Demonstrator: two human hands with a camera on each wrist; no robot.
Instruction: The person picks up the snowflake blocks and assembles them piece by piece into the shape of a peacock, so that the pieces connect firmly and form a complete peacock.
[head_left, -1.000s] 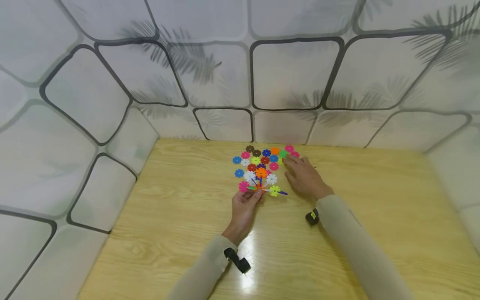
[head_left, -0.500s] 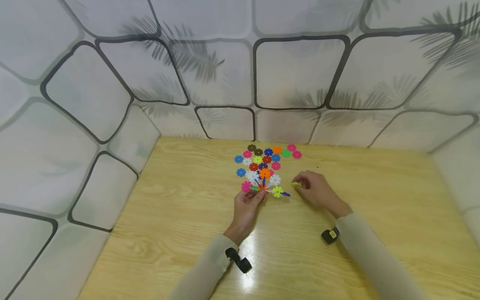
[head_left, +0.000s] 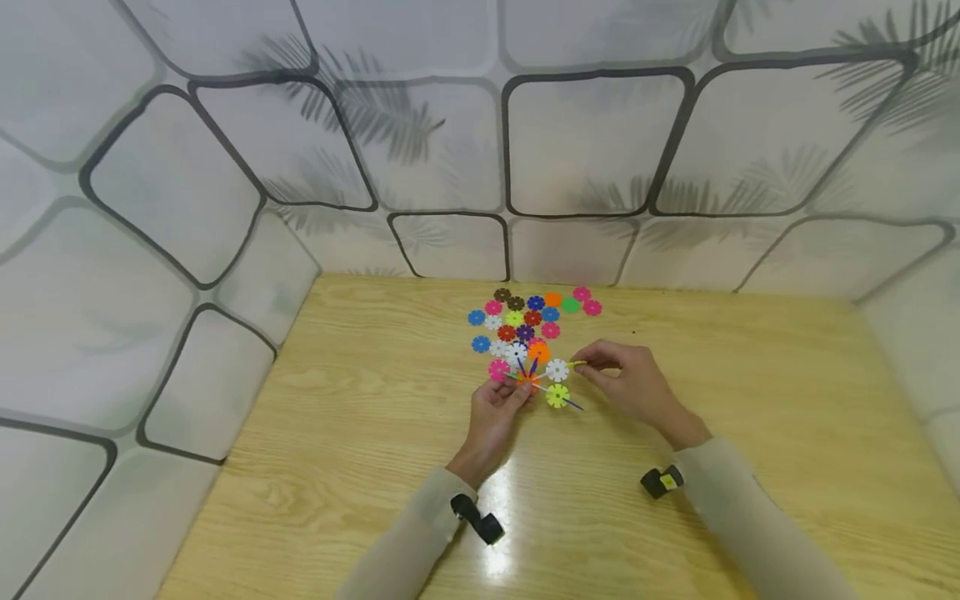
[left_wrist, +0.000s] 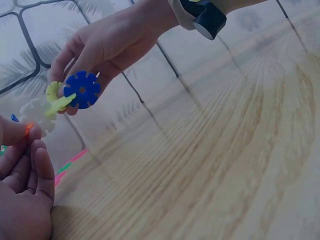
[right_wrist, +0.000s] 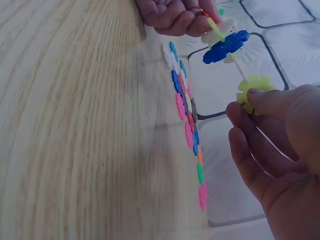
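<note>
Table (head_left: 337,400) bounded behind, left and right by a patterned wall (head_left: 596,142); wood grain shows on the outer side of each hand, and two sleeves (head_left: 420,525) reach in from the near side. The left hand (head_left: 491,417), thumb and fingers closed in a pinch, grips the orange centre of a disc cluster (head_left: 528,382), held above the table near its middle. The right hand (head_left: 633,379), thumb against curled fingers, pinches a yellow disc (right_wrist: 255,94) at the right of the cluster; its rim meets a white disc (head_left: 557,370), though whether the two are slotted together cannot be told. Below the right fingertips, a second yellow disc (head_left: 558,395) and a blue disc (left_wrist: 82,90) jut from the cluster into the space between the hands. Beyond, loose discs (head_left: 551,314) of several colours lie flat between cluster and rear wall, the rightmost pink.
</note>
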